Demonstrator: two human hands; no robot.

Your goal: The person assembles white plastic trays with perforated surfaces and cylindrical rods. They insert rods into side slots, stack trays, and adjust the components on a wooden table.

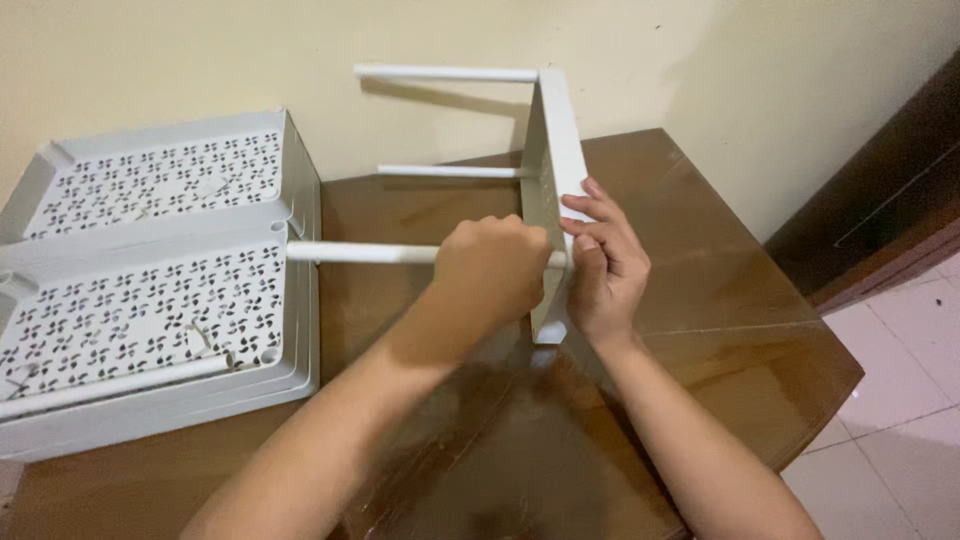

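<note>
Wrapped in a closed fist, the left hand (490, 268) grips the near white plastic tube (365, 253) right at the end where it meets the white plastic shelf panel (556, 150), which stands on edge on the brown wooden table (700, 300); the right hand (603, 262) clasps that panel from the other side, fingers curled over its edge and thumb hidden behind it. From the fist the tube's long axis runs level and to the left, away from the panel, its free end reaching over the stacked white perforated plastic trays (150, 290), and the left hand is the one on it while the right only steadies the panel. Counting down in size: one table, two perforated trays visible in the stack (more may lie beneath, I cannot tell), one upright panel, three tubes projecting from it, the other two being an upper tube (445, 73) and a middle tube (450, 171), plus one loose tube (110, 385) lying across the nearer tray.
</note>
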